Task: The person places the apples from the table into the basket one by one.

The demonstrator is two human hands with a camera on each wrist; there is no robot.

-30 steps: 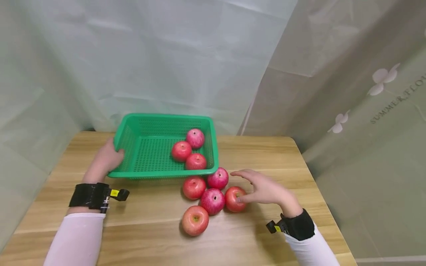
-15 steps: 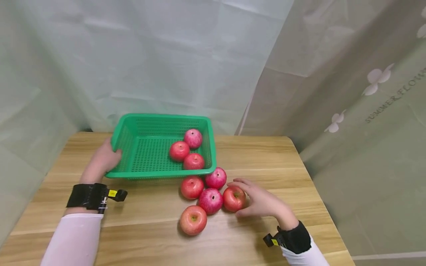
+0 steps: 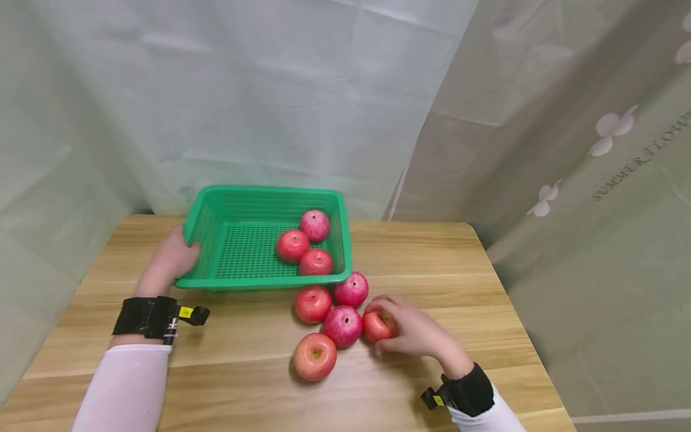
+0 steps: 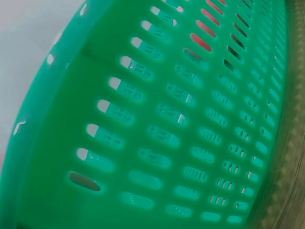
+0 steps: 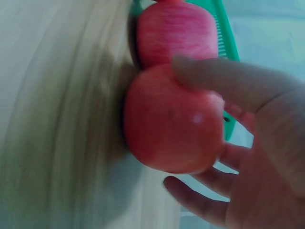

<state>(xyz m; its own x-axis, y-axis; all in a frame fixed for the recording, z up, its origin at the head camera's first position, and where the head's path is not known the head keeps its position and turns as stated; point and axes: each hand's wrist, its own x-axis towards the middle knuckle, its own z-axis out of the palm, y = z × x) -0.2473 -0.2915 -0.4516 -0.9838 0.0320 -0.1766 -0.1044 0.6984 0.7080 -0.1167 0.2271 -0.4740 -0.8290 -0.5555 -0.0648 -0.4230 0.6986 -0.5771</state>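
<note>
Head view shows the right hand (image 3: 412,330) curled round a red apple (image 3: 378,324) on the wooden table (image 3: 459,264), thumb on the near side and fingers over the far side, so the fruit sits in its grip at the fingertips. Right wrist view confirms it: the thumb (image 5: 224,81) lies across the top of that apple (image 5: 171,124) and the fingers (image 5: 200,200) wrap beneath it. Just beyond the held fruit a pinker apple (image 5: 174,33) touches it. To the left of this hand four more apples (image 3: 330,312) lie in a close cluster, the nearest one touching the held apple.

Left hand (image 3: 171,259) grips the left wall of the green basket (image 3: 227,195), fingers curled over its rim. Inside the basket, well to the right of that hand, three apples (image 3: 305,243) huddle against the right wall. Left wrist view is filled by the slotted basket wall (image 4: 157,133).
</note>
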